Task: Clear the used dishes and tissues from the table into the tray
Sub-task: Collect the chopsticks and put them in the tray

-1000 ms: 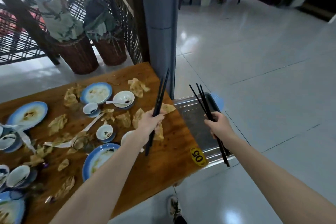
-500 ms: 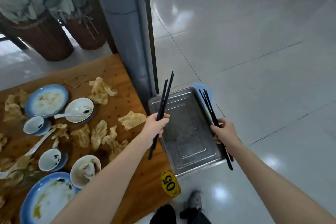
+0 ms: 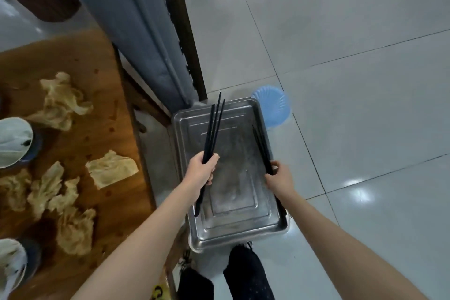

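Nearest me, dark trousers (image 3: 246, 273) show at the bottom edge, with a yellow sticker (image 3: 158, 292) on the table corner just left of them.

My left hand (image 3: 203, 168) is clamped round the left chopsticks (image 3: 214, 126), a black bundle gripped about mid-length. Their far tips fan out over the far part of the tray (image 3: 233, 229), and their near ends point down toward its middle. The bundle is held above the tray floor, not lying in it.

My right hand (image 3: 278, 178) has its fingers curled round the right chopsticks (image 3: 261, 146), which run along the tray's right wall. I cannot tell whether they touch the metal.

The tray is steel and rectangular. It sits just beside the right edge of the table (image 3: 107, 202), lower than the tabletop.

On the table, to my left, crumpled tissues (image 3: 110, 168) lie scattered: a cluster near me, one flatter piece close to the table edge, another farther back. Two bowls (image 3: 13, 141) are cut off by the left border, one near and one farther.

Behind the tray's far right corner a blue stool (image 3: 274, 107) pokes out. A grey pillar (image 3: 136, 31) rises past the table's far corner, and pale tiled floor (image 3: 341, 80) fills the right side.
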